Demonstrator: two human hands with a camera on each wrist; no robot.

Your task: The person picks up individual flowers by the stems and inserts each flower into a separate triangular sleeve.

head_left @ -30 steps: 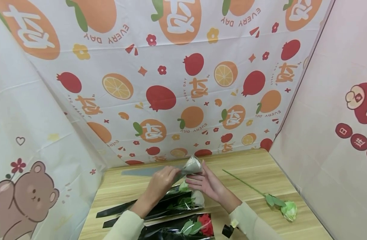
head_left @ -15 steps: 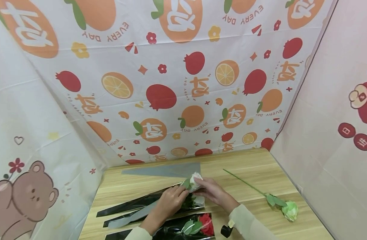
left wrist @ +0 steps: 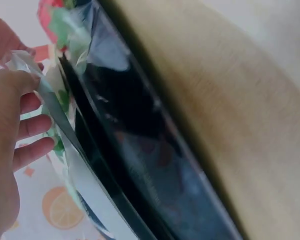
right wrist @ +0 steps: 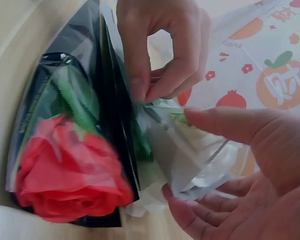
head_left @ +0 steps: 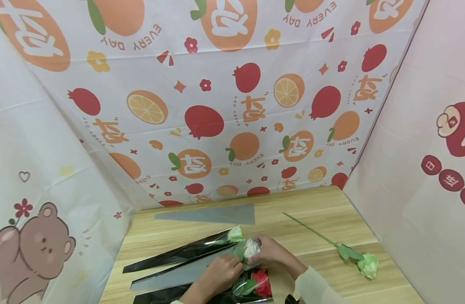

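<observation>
A white artificial rose (head_left: 252,249) in a grey wrapping sleeve (head_left: 179,270) lies over the middle of the row of flowers. My left hand (head_left: 224,272) pinches the sleeve's edge just below the bloom, between thumb and fingertips in the right wrist view. From the other side, my right hand (right wrist: 250,150) holds the bloom end, its thumb on the sleeve and its fingers beneath. Beside them lies a red rose (right wrist: 72,175) in a black sleeve (left wrist: 140,130). Another white bloom (right wrist: 150,192) shows partly behind the grey sleeve.
A pale green rose (head_left: 235,234) in a black sleeve (head_left: 179,256) lies further back. Behind it is a flat grey sleeve (head_left: 221,214). A loose green rose (head_left: 368,266) with a long stem lies at the right. Printed cloth (head_left: 232,126) walls the table's back.
Both hands have brought the wrapped white rose down from the back of the table, toward the front, onto the row of flowers. The grey sleeve behind and the loose rose stay put.
</observation>
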